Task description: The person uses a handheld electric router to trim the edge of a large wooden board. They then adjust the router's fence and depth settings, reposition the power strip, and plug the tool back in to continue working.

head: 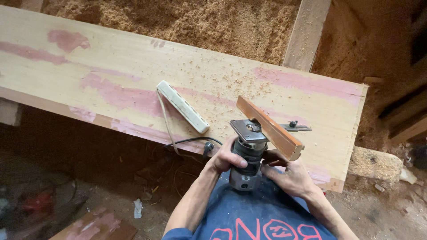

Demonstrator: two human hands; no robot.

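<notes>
- Two hands gripped a small router (247, 156) at lower centre, base upturned; left hand (227, 157) wrapped its body
- right hand (290, 174) closed on the motor beside a wooden fence (270, 127)
- seemingly adjusting; next, steady turning

Plank's (133, 75) left end off-frame
</notes>
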